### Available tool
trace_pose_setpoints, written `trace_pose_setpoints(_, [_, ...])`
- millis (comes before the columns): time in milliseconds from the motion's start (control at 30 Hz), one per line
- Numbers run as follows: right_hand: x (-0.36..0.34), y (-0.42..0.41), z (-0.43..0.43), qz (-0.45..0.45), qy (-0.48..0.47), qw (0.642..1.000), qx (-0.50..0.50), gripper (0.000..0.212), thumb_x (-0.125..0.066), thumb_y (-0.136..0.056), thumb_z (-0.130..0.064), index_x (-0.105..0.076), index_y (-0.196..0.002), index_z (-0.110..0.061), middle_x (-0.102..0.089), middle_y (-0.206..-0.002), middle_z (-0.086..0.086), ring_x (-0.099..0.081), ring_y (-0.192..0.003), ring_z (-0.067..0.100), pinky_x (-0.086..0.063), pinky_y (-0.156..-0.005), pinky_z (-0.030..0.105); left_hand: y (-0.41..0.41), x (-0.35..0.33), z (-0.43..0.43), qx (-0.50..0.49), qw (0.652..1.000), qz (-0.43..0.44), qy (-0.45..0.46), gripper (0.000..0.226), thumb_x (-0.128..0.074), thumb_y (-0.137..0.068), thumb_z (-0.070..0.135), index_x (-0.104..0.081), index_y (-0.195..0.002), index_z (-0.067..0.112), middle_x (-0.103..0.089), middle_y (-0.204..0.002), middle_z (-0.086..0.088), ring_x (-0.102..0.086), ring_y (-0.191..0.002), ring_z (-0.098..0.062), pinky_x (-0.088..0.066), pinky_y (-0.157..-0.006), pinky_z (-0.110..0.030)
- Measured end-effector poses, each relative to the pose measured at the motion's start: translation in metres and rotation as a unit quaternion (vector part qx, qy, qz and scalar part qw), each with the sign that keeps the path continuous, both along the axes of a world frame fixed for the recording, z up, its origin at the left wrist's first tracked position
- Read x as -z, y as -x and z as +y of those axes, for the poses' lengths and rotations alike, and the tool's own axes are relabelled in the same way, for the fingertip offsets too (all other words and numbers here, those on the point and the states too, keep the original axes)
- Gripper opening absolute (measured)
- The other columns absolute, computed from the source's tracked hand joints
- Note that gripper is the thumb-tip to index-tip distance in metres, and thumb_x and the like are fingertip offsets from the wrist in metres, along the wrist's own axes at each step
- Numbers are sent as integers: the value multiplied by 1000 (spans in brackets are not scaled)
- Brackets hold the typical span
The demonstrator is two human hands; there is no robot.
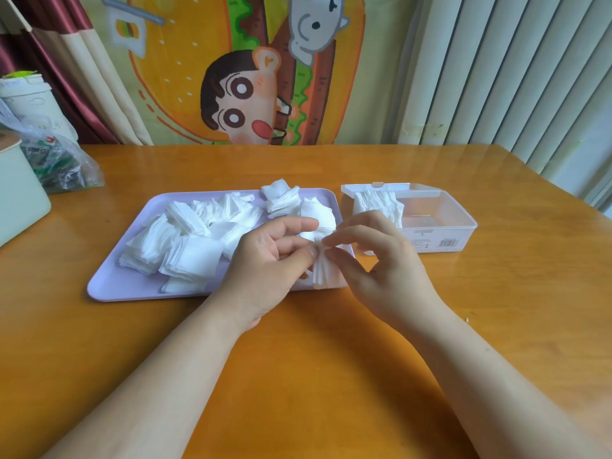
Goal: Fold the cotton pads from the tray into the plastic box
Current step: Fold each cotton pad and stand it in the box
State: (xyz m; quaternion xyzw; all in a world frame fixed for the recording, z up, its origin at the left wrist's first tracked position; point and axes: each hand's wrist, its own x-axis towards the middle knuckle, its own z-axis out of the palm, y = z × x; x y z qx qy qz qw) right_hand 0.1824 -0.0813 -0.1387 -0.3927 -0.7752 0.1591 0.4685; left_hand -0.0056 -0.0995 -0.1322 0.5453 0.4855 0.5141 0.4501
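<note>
On a wooden table (331, 376), a lilac tray (109, 286) lies just left of an open clear plastic box (457, 226).
The tray holds a loose heap of cotton pads (185, 233); folded pads (377, 202) stand at the box's left end. Above the tray's near right corner, the left hand (265, 270) and the right hand (381, 260) each pinch the top of one pleated pad (323, 270) between fingertips.

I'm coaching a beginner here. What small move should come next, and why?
Probably carry the pad right to the box, next to the row of pads standing there. It already looks folded, pinched between left hand and right hand, and the box is open with room left.
</note>
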Motion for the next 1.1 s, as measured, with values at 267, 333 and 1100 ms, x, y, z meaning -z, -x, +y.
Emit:
trace_pose_setpoints(267, [-11, -1, -6, 167, 130, 977, 6, 16, -70, -97, -5, -71, -88, -18, -73, -83, -5, -64, -75, 17, -48, -65, 28, 6, 3, 7, -106, 994, 31, -3, 29, -62, -100, 8, -71, -113, 33, -75, -80, 1, -65, -69, -13, -51, -69, -30])
trace_pose_setpoints(333, [-11, -1, -5, 216, 169, 962, 5, 16, -68, -99, -4, -72, -95, -20, -70, -76, -6, -61, -66, 11, -47, -61, 22, 6, 3, 7, -104, 994, 38, -3, 34, -58, -102, 6, -69, -116, 35, -75, -84, -2, -69, -69, -15, -53, -66, -33])
trace_pose_setpoints(1100, [-6, 4, -6, 345, 393, 842, -129, 22, -71, -97, -17, -71, -113, -3, -71, -97, 19, -69, -79, 24, -57, -70, 33, 9, -1, 6, 59, 997, -22, 38, 33, -60, -99, 0, -71, -124, 19, -78, -110, -8, -71, -88, -23, -56, -75, -34])
